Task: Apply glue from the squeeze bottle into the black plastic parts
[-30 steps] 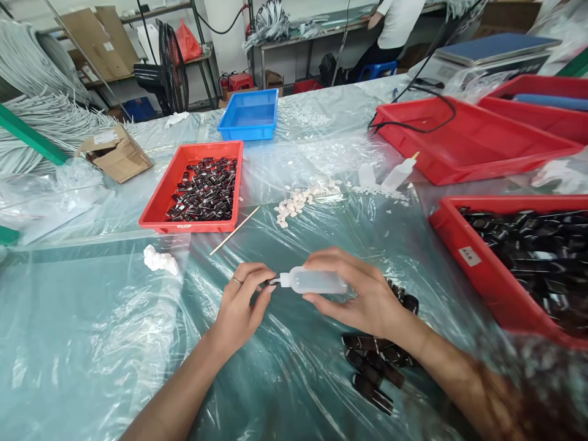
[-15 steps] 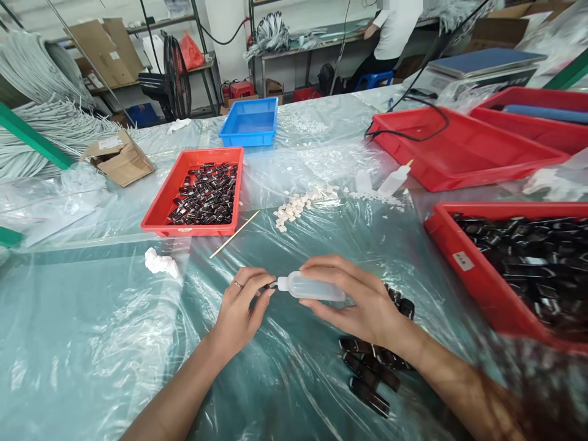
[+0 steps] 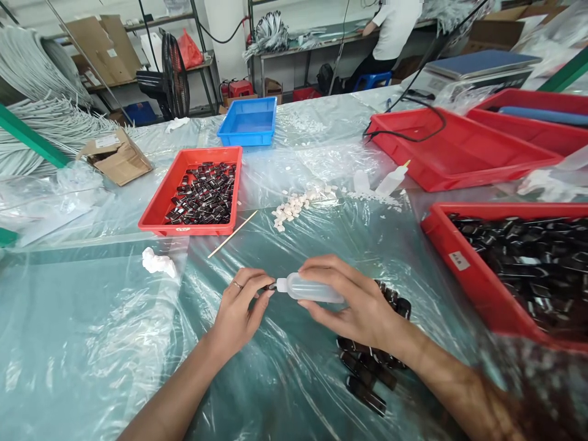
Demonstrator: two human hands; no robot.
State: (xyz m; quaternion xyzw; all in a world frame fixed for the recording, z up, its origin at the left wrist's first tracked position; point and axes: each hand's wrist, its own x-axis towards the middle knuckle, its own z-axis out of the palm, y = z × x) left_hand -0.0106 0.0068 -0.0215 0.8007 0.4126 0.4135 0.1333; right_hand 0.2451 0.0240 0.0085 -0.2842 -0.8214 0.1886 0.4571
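Between thumb and fingers, my right hand [image 3: 353,300] grips a translucent squeeze bottle [image 3: 310,288] lying nearly level, its white cap end pointing left. My left hand [image 3: 243,306], with a ring on one finger, pinches a small dark piece [image 3: 270,286] right at the bottle's tip; most of that piece is hidden by the fingers. Under and beside my right forearm, several glossy dark brown pieces [image 3: 365,395] lie on the plastic-covered table [image 3: 275,380]. A thin wooden stick [image 3: 233,234] and a heap of small white chips [image 3: 291,207] lie beyond my hands.
A red tray [image 3: 156,208] of small dark pieces stands ahead left, a blue tray [image 3: 248,122] behind it. At right is a red bin [image 3: 463,288] full of dark pieces. A crumpled tissue [image 3: 158,262] lies left. Another bottle [image 3: 392,180] lies farther back. A person [image 3: 397,30] sits in the background.
The whole view has shifted very slightly. Both hands keep the same grip, with the bottle tip still against the small dark piece.
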